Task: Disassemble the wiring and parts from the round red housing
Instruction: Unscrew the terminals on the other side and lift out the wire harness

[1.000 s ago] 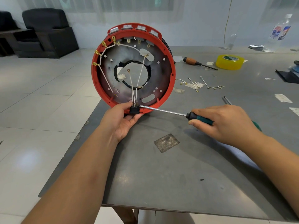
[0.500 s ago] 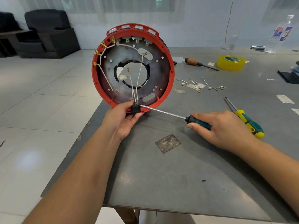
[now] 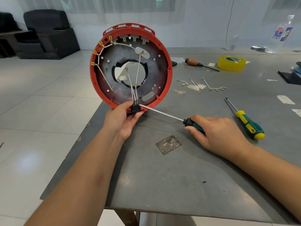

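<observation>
Grey desk (image 3: 179,185): some wires (image 3: 210,86) already out; left hand (image 3: 123,119) pinches socket (image 3: 136,108) on housing (image 3: 167,69), right hand (image 3: 218,132) grips screwdriver (image 3: 162,113); rim wiring remains.

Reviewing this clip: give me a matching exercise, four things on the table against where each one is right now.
Things:
1. red housing
2. roll of yellow tape
3. yellow-handled screwdriver
4. loose wires

Places:
A. lying free, right of the right hand
B. far right, beside the wooden-handled screwdriver
C. on edge, steadied by the left hand
D. scattered right of the housing

Pairs: 1-C, 2-B, 3-A, 4-D
</observation>
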{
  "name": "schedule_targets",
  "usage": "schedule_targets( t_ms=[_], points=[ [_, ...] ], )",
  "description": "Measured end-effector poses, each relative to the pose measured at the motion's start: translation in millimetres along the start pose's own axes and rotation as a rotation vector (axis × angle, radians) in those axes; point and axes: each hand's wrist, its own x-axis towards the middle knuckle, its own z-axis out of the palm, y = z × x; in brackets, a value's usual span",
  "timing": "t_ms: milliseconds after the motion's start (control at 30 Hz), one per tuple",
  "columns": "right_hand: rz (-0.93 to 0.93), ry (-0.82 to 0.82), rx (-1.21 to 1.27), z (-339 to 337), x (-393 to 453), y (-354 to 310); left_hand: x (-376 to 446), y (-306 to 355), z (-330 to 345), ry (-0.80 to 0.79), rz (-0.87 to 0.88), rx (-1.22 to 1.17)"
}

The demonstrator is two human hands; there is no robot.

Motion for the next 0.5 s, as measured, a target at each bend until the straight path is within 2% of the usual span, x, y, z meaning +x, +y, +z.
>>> schedule_targets(
  t_ms=[500],
  points=[
    [-0.005, 0.008, -0.039, 2.9, -0.6, -1.0, -0.1, -1.4, 3.1, 0.011, 0.01, -0.022]
  ],
)
